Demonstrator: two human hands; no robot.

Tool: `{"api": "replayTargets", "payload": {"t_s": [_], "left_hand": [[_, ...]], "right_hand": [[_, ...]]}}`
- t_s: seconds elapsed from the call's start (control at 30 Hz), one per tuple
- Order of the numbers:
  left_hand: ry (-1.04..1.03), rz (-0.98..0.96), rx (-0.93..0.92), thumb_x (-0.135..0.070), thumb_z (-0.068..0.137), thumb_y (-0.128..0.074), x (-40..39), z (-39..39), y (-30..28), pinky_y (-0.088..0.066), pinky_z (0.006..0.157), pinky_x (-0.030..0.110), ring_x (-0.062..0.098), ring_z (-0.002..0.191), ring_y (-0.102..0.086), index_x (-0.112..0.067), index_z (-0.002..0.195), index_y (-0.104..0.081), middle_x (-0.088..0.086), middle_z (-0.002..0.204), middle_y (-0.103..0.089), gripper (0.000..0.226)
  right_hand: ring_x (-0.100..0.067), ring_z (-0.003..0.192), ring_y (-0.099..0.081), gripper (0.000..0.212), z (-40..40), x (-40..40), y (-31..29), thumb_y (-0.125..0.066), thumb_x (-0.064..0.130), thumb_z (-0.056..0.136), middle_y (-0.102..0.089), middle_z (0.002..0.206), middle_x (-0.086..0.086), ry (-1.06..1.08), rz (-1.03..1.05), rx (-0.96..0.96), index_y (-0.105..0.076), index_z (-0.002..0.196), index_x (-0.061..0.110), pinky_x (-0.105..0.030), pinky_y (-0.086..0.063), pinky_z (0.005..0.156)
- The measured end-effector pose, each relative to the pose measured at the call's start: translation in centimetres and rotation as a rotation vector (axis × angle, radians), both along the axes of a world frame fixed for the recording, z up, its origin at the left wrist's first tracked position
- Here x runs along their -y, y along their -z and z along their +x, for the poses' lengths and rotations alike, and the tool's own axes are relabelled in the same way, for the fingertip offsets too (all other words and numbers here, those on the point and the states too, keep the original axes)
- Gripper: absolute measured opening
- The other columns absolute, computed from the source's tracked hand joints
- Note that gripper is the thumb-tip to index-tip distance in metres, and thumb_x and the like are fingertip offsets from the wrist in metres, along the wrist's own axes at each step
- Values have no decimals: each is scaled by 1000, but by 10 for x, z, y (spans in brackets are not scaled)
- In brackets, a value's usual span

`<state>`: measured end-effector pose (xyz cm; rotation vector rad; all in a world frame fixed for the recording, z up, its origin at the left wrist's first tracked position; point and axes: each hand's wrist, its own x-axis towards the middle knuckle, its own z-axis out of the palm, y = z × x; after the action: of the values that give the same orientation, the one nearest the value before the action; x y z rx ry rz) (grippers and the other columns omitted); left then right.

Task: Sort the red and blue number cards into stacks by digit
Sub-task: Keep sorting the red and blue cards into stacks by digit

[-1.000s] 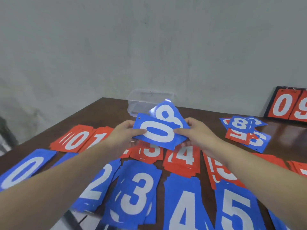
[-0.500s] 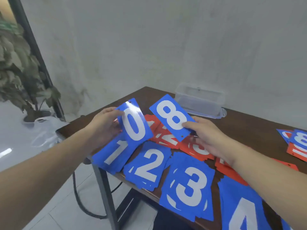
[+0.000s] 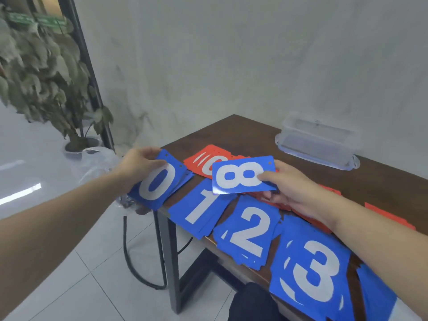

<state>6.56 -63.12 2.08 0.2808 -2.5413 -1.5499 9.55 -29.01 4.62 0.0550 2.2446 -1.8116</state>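
Blue cards are in both hands, so the step in hand is, I judge, the placing of a zero. The left hand [image 3: 139, 166] grips the blue 0 card [image 3: 159, 181] by its far left corner, thumb on the face, low over the left end of the surface [image 3: 243, 133], beside the blue 1 stack [image 3: 201, 209]. Its long axis runs from near-left to far-right, and the digit stands upright but leaning right. The right hand [image 3: 291, 186] pinches the blue 8 card [image 3: 243, 174] by its right end, above the red 0 stack [image 3: 208, 159]. This card lies sideways, its long axis left to right. Next, the zero should probably be laid down at this left end; the eight must then go to its own stack, which is not in view.
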Motion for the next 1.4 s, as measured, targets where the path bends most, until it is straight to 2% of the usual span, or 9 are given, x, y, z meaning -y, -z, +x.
{"api": "replayTargets", "payload": {"t_s": [0.1, 0.17, 0.33, 0.43, 0.53, 0.77, 1.1, 1.23, 1.4], "left_hand": [[49, -177, 6, -24, 87, -72, -5, -8, 11, -51, 78, 28, 9, 92, -64, -29, 110, -68, -12, 98, -68, 23], [57, -275, 8, -24, 86, -72, -9, -13, 16, -51, 84, 32, 14, 97, -64, -31, 112, -68, -11, 99, -68, 27], [30, -507, -96, -36, 81, -79, -20, -20, 18, -51, 91, 37, 19, 104, -62, -29, 119, -69, -4, 111, -68, 39], [71, -371, -177, -33, 85, -78, -49, -16, 8, -52, 85, 38, 18, 94, -62, -28, 113, -68, -10, 98, -65, 30], [211, -279, -218, -29, 88, -74, -96, -12, -2, -48, 76, 32, 10, 82, -61, -31, 105, -67, -14, 89, -65, 19], [627, -229, -234, -30, 91, -71, -233, 13, -13, -39, 50, 11, -4, 55, -52, -28, 101, -68, -10, 91, -66, 10], [1065, -211, -293, -17, 92, -70, -436, 83, -14, -39, 56, 10, -2, 57, -50, -26, 94, -70, -12, 79, -64, 9], [1206, -208, -302, -19, 92, -70, -510, 124, -13, -47, 64, 22, 6, 63, -54, -25, 95, -70, -12, 81, -64, 7], [1359, -228, -336, -20, 93, -69, -581, 172, -7, -43, 64, 11, -3, 66, -54, -25, 98, -72, -11, 87, -67, 8]], "right_hand": [[-14, 50, -42, 14, 0, -4, 1, -65, 12, 93, -60, 72, -7, 50, 39, -1, -55, 103, 16, -27, -32, 49], [-14, 52, -37, 14, 2, -10, 1, -67, 12, 91, -55, 73, -9, 71, 54, -7, -57, 101, 16, -28, -23, 49], [-11, 50, -38, 12, 13, -30, -4, -64, 7, 93, -57, 77, -10, 89, 20, -46, -64, 103, 14, -24, -28, 46], [-12, 55, -55, 19, 26, -49, -9, -61, 10, 96, -70, 86, -8, 97, 49, -62, -65, 113, 19, -22, -40, 49], [-19, 84, -73, 22, 42, -74, -11, -59, 11, 99, -76, 104, -8, 137, 6, -46, -62, 118, 21, -28, -53, 63], [-26, 85, -75, 17, 103, -154, -20, -59, 10, 99, -75, 101, -14, 324, -7, -52, -50, 112, 18, -35, -59, 62], [-29, 100, -73, 23, 244, -300, -33, -62, 18, 98, -77, 106, -10, 668, 52, -76, -68, 117, 7, -44, -56, 93], [-25, 92, -75, 20, 314, -356, -32, -55, 23, 102, -78, 102, -6, 829, 81, -71, -71, 112, 16, -40, -59, 82], [-14, 57, -62, 19, 388, -416, -27, -52, 16, 100, -66, 66, 4, 1049, 221, 5, -59, 83, 17, -27, -46, 57]]}}
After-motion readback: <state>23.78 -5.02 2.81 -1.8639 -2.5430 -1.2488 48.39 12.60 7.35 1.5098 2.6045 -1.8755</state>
